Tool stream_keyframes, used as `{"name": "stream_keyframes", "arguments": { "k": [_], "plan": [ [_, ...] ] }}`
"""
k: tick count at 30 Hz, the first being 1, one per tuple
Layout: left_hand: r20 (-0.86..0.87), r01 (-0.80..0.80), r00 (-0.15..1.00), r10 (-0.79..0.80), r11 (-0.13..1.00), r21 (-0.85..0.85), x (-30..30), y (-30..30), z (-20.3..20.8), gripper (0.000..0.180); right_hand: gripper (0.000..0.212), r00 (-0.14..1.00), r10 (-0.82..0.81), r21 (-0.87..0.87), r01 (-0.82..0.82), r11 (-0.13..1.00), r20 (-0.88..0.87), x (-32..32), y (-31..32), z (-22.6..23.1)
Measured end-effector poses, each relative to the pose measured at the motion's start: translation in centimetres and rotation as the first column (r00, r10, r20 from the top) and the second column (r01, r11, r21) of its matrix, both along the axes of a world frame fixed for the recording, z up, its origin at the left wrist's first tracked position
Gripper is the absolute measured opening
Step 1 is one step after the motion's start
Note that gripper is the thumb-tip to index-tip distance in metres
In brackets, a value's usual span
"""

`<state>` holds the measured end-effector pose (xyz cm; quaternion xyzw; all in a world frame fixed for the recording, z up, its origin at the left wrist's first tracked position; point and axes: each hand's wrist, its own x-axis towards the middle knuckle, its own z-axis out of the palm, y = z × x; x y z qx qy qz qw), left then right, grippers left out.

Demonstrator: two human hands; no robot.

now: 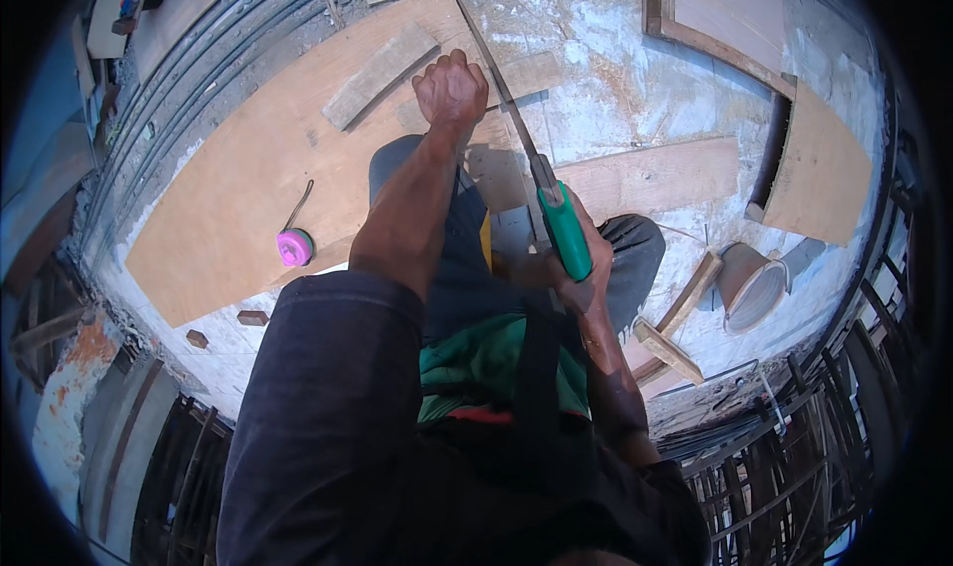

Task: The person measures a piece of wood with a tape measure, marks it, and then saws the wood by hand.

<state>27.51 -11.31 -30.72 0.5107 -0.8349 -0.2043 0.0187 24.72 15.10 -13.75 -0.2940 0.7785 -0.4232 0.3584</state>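
Observation:
My right hand (pixel 596 258) is wrapped round the green handle of a hand saw (pixel 562 223). Its long, narrow blade points away from me and slants up to the left, past the edge of a large curved plywood sheet (pixel 238 189). Beyond my knees, my left hand (pixel 452 89) is closed in a fist, low over the sheet and left of the blade; whatever its fingers hold is hidden. Beside that fist lies a short greyish board (pixel 382 74). Another thin wood strip (pixel 531 76) passes near the fist and blade.
On the plywood sits a pink tape measure (pixel 295 247) with a strap. Two small wood blocks (pixel 253 318) lie at the left. A reddish board (pixel 655 174), a bucket (pixel 749 288) and a wooden mallet-like piece (pixel 670 348) are at the right, below a wooden frame (pixel 735 60).

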Motion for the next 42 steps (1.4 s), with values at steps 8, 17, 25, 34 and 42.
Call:
{"name": "stream_keyframes", "arguments": {
  "k": [8,17,25,34,42],
  "plan": [
    [0.115,-0.032,0.993,0.028,0.999,0.034,0.4,-0.9,0.3,0.025,0.072,0.995,-0.028,0.161,0.012,0.987,0.100,3.1,10.5,8.9],
    [0.093,-0.032,0.995,0.028,0.999,0.041,1.1,-0.5,-1.4,0.027,0.073,0.965,-0.162,0.252,0.108,0.962,0.205,2.4,3.7,4.0],
    [0.086,0.022,0.996,-0.021,1.000,-0.013,1.4,0.3,-0.7,0.026,0.073,0.974,-0.113,0.076,0.100,0.992,0.197,0.5,1.3,3.5],
    [0.045,0.031,0.999,-0.027,0.995,-0.091,1.7,-0.4,-0.8,0.023,0.076,0.995,-0.070,0.136,0.060,0.989,0.070,3.9,9.8,7.7],
    [0.057,-0.024,0.998,0.027,0.998,-0.053,1.9,1.2,-1.9,0.020,0.074,0.994,-0.065,0.110,0.055,0.992,0.086,1.2,0.3,0.6]
  ]
}}
